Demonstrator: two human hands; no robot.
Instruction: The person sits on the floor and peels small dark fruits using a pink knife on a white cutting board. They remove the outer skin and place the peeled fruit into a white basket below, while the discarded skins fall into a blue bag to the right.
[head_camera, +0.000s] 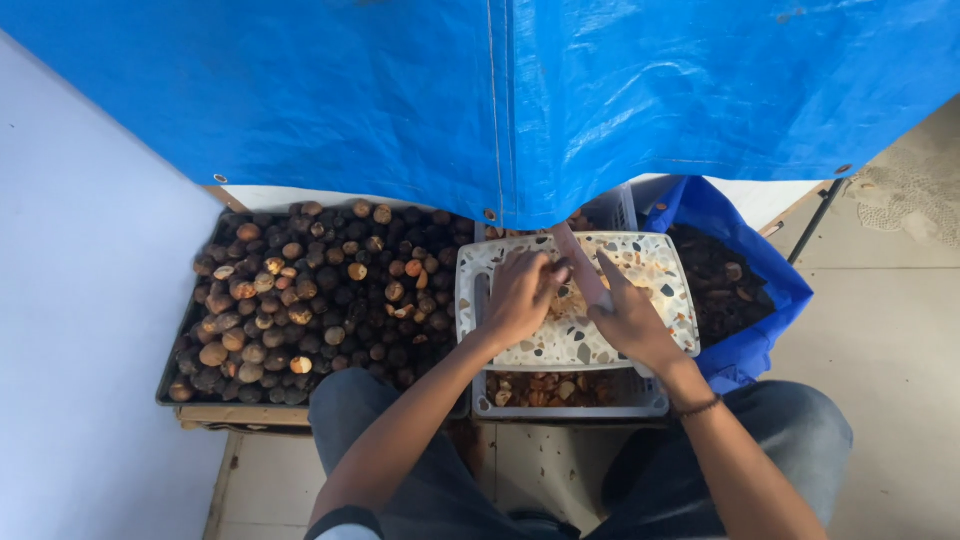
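Holding a small nut (563, 291) pinched in the left hand (520, 297) on the speckled board (655, 262), the right hand (630, 318) grips a blade handle (583, 270), seemingly cutting; the next stroke needs clear fingers.

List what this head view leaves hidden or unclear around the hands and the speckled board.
- Nut under the left hand: covered by its fingers.
- Blade tip of the tool held by the right hand: runs under the blue tarp.
- White crate: mostly hidden by the speckled board.
- Blue bag contents: too dark to identify.
- Tray of nuts: far edge under the tarp.
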